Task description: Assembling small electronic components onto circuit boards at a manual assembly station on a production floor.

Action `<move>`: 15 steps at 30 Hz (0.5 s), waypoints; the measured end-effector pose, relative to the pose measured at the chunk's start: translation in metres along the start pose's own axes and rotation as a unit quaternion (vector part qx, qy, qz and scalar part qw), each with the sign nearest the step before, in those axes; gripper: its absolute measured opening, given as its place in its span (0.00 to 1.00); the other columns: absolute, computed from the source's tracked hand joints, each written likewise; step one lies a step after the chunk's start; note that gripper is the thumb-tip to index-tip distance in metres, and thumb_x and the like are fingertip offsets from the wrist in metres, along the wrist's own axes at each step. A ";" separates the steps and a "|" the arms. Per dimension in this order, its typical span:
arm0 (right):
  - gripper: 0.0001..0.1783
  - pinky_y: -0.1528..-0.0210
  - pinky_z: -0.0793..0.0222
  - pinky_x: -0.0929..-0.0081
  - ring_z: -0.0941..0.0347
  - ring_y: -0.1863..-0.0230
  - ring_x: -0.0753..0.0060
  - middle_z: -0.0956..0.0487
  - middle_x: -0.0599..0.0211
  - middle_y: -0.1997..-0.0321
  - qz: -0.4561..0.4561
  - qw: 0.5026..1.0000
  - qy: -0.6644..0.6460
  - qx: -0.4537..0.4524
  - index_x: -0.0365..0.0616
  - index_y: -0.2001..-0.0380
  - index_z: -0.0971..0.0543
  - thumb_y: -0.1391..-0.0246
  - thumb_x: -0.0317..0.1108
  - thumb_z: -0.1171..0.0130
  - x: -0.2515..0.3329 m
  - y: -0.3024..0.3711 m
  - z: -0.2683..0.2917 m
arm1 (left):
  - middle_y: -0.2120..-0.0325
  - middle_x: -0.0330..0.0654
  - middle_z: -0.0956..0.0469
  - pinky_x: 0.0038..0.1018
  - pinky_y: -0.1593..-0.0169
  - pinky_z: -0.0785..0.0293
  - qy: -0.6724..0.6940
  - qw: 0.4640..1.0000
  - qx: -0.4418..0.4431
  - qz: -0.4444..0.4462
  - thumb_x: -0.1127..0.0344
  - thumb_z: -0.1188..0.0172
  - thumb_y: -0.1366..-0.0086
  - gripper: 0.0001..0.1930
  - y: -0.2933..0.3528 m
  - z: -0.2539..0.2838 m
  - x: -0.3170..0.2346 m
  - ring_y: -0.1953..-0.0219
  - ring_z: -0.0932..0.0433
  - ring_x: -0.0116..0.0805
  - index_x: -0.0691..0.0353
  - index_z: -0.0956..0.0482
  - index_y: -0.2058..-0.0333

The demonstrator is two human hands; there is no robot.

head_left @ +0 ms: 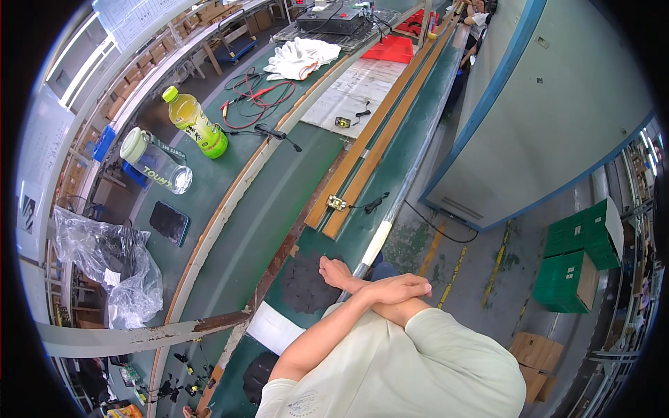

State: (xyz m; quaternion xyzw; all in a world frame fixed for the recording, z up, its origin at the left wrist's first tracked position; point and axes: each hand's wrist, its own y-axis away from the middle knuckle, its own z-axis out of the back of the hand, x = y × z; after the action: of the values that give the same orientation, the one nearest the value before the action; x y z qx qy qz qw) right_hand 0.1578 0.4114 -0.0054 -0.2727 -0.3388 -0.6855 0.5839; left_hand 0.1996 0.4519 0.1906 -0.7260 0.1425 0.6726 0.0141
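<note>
My forearms are crossed in front of my body at the bench edge. My left hand [398,288] lies over my right forearm, its fingers stretched out to the right and holding nothing. Beneath it, my right arm reaches left, and my right hand [337,272] rests by a dark grey cloth-like heap [306,282]. Its fingers are loosely bent, with nothing seen in them. Ahead, a small module with yellow parts [337,203] sits on two long brown strips [369,153], its bundled black cable [377,203] to the right. A similar module [343,122] lies on a white board [355,90].
On the left shelf are a green-labelled bottle [195,124], a clear bottle [157,161], a phone [169,223], a plastic bag [115,261], red-and-black leads [261,104] and white gloves [303,58]. A grey cabinet [543,111] and green boxes [575,258] stand right. Another person [476,21] is far ahead.
</note>
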 end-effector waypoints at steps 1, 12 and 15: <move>0.09 0.61 0.28 0.44 0.21 0.61 0.36 0.19 0.46 0.69 -0.001 1.000 -0.002 0.002 0.42 0.61 0.29 0.40 0.31 0.40 -0.001 0.000 0.000 | 0.58 0.41 0.19 0.30 0.44 0.31 -0.001 1.000 0.000 -0.001 0.50 0.55 0.19 0.23 0.000 0.000 0.000 0.53 0.24 0.34 0.65 0.20 0.55; 0.09 0.60 0.28 0.44 0.21 0.60 0.35 0.18 0.47 0.66 0.018 1.000 -0.001 0.002 0.43 0.60 0.28 0.40 0.31 0.40 -0.001 0.000 0.006 | 0.58 0.42 0.19 0.31 0.43 0.31 -0.006 1.000 -0.001 -0.003 0.51 0.55 0.19 0.23 -0.001 -0.002 0.002 0.52 0.24 0.35 0.65 0.19 0.55; 0.07 0.58 0.27 0.45 0.21 0.58 0.35 0.17 0.45 0.64 0.024 1.000 -0.011 0.008 0.43 0.59 0.24 0.40 0.29 0.43 0.000 0.000 0.007 | 0.58 0.42 0.19 0.31 0.43 0.31 -0.005 1.000 -0.002 -0.009 0.51 0.55 0.19 0.23 -0.001 -0.001 0.002 0.52 0.24 0.35 0.65 0.19 0.55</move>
State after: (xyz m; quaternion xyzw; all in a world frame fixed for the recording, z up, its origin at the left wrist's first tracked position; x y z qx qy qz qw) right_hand 0.1574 0.4168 -0.0016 -0.2838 -0.3444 -0.6653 0.5985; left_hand 0.2009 0.4524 0.1888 -0.7237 0.1346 0.6766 0.0197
